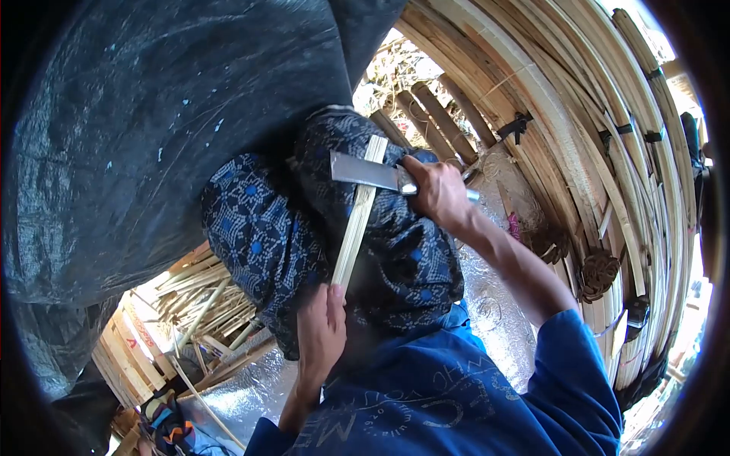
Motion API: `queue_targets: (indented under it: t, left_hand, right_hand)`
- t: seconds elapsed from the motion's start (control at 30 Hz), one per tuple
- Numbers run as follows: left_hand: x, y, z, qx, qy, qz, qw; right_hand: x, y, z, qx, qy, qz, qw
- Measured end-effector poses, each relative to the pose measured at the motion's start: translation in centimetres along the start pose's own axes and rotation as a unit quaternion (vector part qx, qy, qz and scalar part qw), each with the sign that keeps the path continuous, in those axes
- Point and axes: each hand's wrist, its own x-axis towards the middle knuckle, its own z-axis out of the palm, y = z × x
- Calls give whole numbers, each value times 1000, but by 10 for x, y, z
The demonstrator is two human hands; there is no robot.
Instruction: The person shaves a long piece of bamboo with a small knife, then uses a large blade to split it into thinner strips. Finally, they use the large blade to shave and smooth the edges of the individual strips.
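My left hand (pixel 323 323) is closed around the lower end of a pale bundle of thin bamboo strips (pixel 351 243), which slants up across my lap. In my right hand (pixel 441 190) is the handle of a broad-bladed knife (pixel 365 170), its fingers wrapped round it. The flat steel blade lies across the strips near their upper end and points left. Below both hands, dark blue patterned cloth (pixel 255 220) covers my legs.
A large black tarp (pixel 167 144) hangs at the upper left. Long bamboo slats (pixel 555 129) bound with black ties curve along the right. Cut sticks (pixel 205 300) lie in a heap at the lower left, and shiny silver sheeting (pixel 494 311) covers the floor.
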Motion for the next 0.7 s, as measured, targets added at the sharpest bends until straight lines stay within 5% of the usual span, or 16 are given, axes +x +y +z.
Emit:
queue_targets:
  t: [0.2,0.37,0.47,0.7]
  left_hand:
    - [-23,-18,1,18,56,27,998]
    - [25,22,5,28,37,63,997]
    - [30,16,1,33,7,58,998]
    - [16,15,-3,26,4,35,999]
  right_hand:
    - [2,6,6,29,37,-74,996]
    - [-17,-13,1,-1,46,-129,991]
    - [-11,-14,-1,13,-26,-72,997]
    - [-4,-7,2,-27,26,-124,992]
